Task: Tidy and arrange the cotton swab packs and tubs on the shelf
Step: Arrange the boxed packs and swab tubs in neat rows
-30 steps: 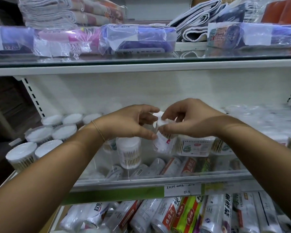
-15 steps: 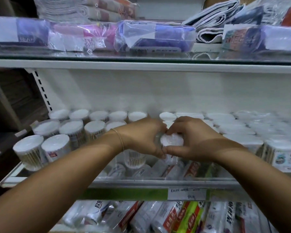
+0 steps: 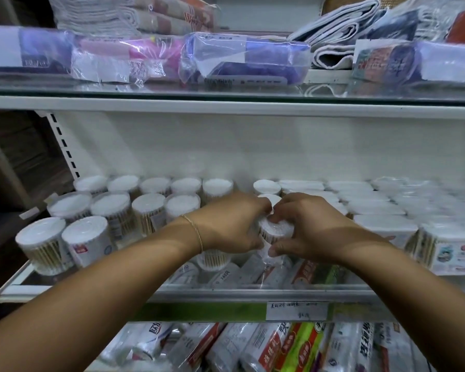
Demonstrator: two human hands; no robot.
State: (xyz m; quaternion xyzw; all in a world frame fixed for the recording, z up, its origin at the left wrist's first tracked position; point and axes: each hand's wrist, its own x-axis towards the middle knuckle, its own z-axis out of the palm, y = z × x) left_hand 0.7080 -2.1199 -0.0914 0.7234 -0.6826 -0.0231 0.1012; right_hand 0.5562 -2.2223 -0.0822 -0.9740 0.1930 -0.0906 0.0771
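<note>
A small round cotton swab tub (image 3: 275, 229) with a clear lid is held between both hands over the middle of the glass shelf (image 3: 226, 292). My left hand (image 3: 226, 224) grips its left side; my right hand (image 3: 306, 224) curls round its right side and top. Its lower part is hidden by fingers. Another round tub (image 3: 214, 260) stands just below my left hand. Rows of round swab tubs (image 3: 113, 208) fill the shelf's left half. Flat rectangular swab boxes (image 3: 373, 208) fill the right half.
Wrapped cloth packs (image 3: 242, 60) and folded towels (image 3: 341, 30) lie on the shelf above. Rolled packs (image 3: 266, 350) are stacked on the shelf below. A price label (image 3: 297, 310) sits on the front rail. A bare glass strip runs along the shelf front.
Both hands have moved down and forward onto the shelf with the small tub. The view has tilted, showing more of the tubs at the back.
</note>
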